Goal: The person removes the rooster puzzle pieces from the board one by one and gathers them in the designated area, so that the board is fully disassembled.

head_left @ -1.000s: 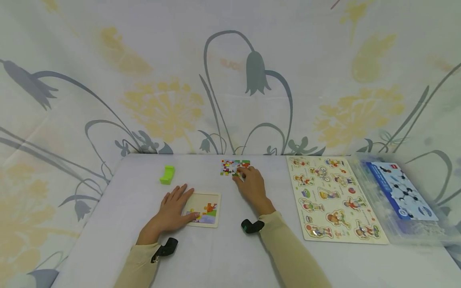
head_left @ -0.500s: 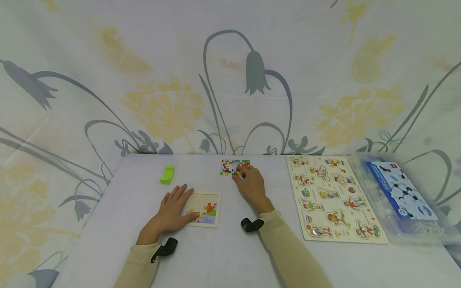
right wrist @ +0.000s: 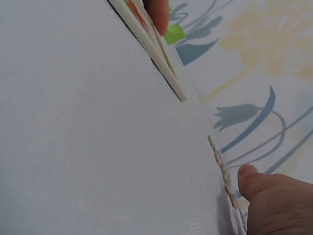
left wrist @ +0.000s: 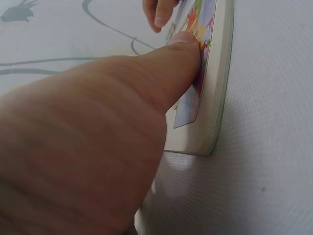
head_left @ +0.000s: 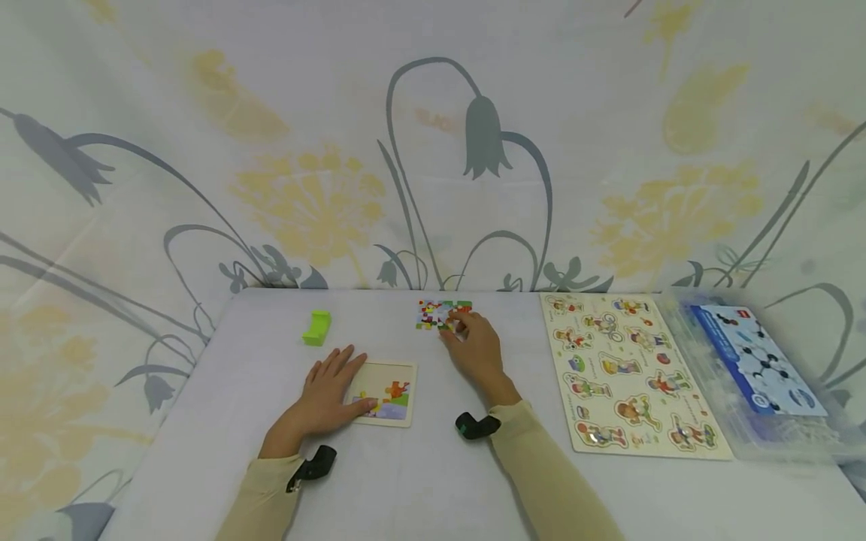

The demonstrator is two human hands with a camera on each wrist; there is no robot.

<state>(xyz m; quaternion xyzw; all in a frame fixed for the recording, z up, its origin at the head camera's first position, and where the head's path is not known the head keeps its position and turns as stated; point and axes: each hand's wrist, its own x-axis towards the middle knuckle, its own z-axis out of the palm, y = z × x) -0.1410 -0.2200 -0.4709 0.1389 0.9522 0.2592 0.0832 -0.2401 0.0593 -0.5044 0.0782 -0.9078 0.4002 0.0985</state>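
Note:
My left hand (head_left: 331, 394) lies with spread fingers over the left side of a small wooden puzzle tray (head_left: 413, 376). Its thumb presses on joined puzzle pieces (head_left: 395, 411) along the tray's lower part; in the left wrist view the thumb (left wrist: 171, 63) covers part of the picture. Farther back, my right hand (head_left: 476, 349) reaches with bent fingers to a flat cluster of colourful jigsaw pieces (head_left: 429, 312). Thumb and index finger are right at the near edge of the cluster. I cannot tell whether they pinch a piece. In the right wrist view the thumb (right wrist: 266, 188) shows beside the pieces' edge (right wrist: 224, 171).
A bright green curved block (head_left: 316, 328) stands at the back left. On the right lies a large wooden board (head_left: 564, 406) with cut-out figures, next to a clear plastic box (head_left: 744, 443) with a blue molecule-picture booklet (head_left: 764, 361). A flower-patterned curtain hangs behind the table.

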